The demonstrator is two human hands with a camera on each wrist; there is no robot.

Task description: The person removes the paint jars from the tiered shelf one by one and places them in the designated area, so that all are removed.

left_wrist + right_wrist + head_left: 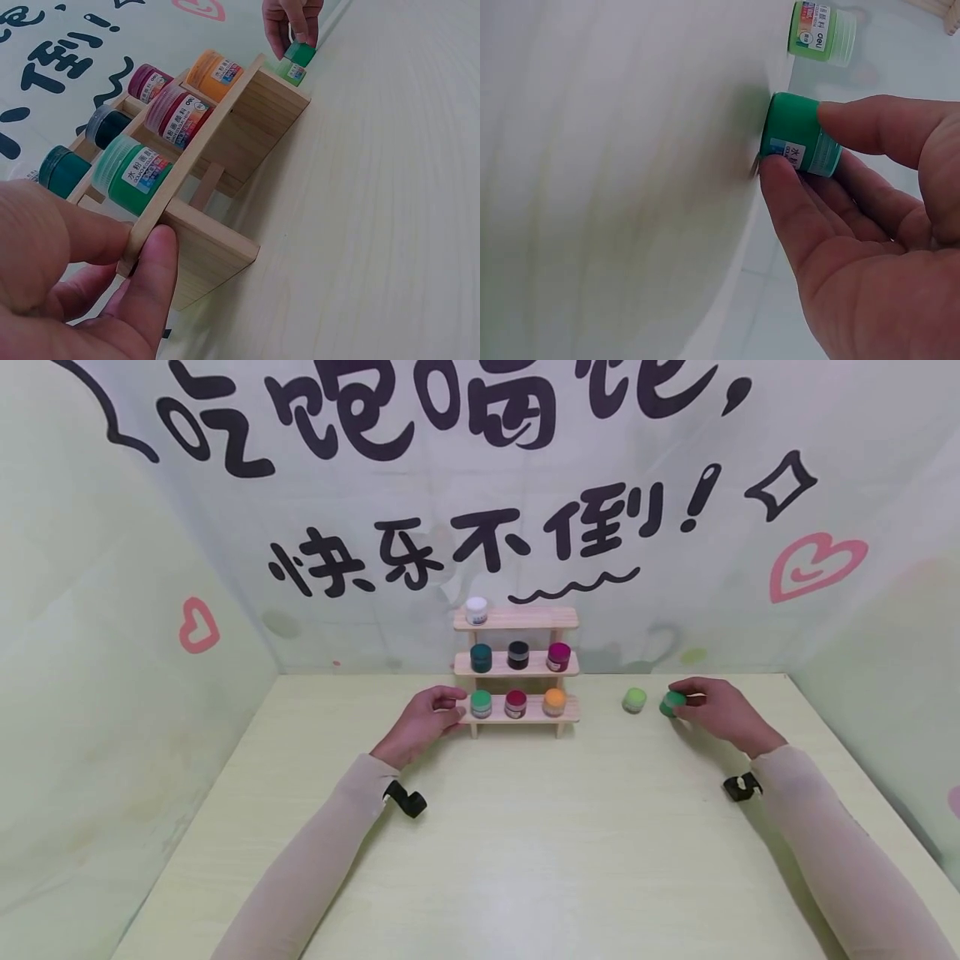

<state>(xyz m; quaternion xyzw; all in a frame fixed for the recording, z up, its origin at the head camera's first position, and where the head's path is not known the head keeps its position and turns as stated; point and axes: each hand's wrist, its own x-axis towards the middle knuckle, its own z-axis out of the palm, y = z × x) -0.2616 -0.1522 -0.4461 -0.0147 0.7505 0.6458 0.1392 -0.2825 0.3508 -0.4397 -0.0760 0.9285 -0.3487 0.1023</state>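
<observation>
The right hand [722, 713] pinches an emerald jar [793, 120] at the counter [570, 843], beside the lime jar [634, 700]; the left hand [424, 720] grips the rack [525, 620]! Looks like a mid-grasp or set-down, calling for steadiness.

Pale tbl [540, 843], wht walls [112, 635], blk txt [492, 547]

We look into a small tabletop booth, seemingly a craft corner: pale walls [90, 652] box in a light table [525, 843], and labelled paint jars [516, 703] line a wooden stand [525, 618]. Above the stand, bold Chinese lettering [492, 547] runs across the back wall [360, 635], with one pink heart [198, 625] to the stand's left and another [817, 568] to its right. Whether home or studio, we cannot tell.
</observation>
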